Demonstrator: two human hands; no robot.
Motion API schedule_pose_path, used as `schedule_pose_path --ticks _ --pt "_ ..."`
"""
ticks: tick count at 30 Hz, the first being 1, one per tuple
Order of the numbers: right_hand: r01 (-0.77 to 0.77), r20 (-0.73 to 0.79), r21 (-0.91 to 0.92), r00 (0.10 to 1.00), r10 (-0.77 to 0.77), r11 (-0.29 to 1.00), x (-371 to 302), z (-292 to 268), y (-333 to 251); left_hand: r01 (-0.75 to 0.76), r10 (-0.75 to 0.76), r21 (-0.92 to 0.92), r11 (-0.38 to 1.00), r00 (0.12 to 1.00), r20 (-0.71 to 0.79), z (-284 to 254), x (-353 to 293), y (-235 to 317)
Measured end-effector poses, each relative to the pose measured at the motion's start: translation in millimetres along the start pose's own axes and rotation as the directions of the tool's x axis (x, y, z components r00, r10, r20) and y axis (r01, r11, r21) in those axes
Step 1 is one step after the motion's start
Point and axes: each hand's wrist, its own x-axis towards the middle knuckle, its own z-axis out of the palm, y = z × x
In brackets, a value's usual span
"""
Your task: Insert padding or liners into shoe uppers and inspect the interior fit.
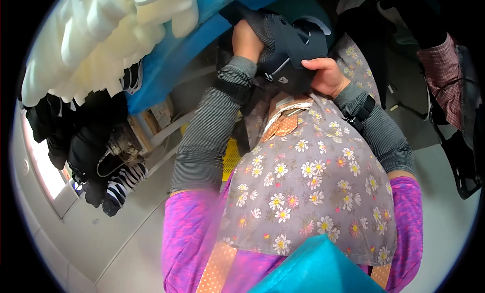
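A dark navy fabric piece [295, 50] with mesh panels, light piping and a small pale emblem is held up in front of me, near the edge of the blue-covered table. My left hand [247, 42] reaches into or behind its mesh side; the fingers are hidden by the fabric, so their grip does not show. On the other side my right hand [327, 75] grips the piece, thumb on top and fingers curled underneath. Whether the piece is a glove or part of a shoe, I cannot tell.
White padded finger-like pieces [106, 35] are heaped at the left on the blue-covered table [187, 45]. Below hang dark fabric pieces [93, 126], beside a metal frame. A yellow basket [231, 156] stands under the table. Another person's checked sleeve [439, 75] shows at right.
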Motion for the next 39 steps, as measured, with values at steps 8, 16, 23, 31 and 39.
schedule_pose_path --ticks 8,16,23,31,39 --pt "-0.052 -0.045 -0.155 0.998 0.045 0.987 13 19 11 0.083 -0.07 -0.063 0.995 0.98 0.186 -24 -21 -87" --pt "0.175 0.012 -0.364 0.983 -0.183 0.915 -10 33 -2 0.106 -0.149 0.207 0.973 0.967 0.207 -18 -2 0" --pt "0.21 -0.014 -0.476 0.969 -0.246 0.854 -12 33 1 0.149 -0.086 -0.34 0.929 0.977 0.193 6 2 -22" --pt "0.052 -0.036 -0.233 0.997 -0.062 0.971 -2 19 6 0.105 -0.091 -0.09 0.99 0.986 0.141 -10 4 -1" --pt "0.086 -0.069 -0.238 0.992 -0.106 0.967 -15 25 8 0.08 -0.086 0.294 0.952 0.996 0.009 -11 -15 -1"
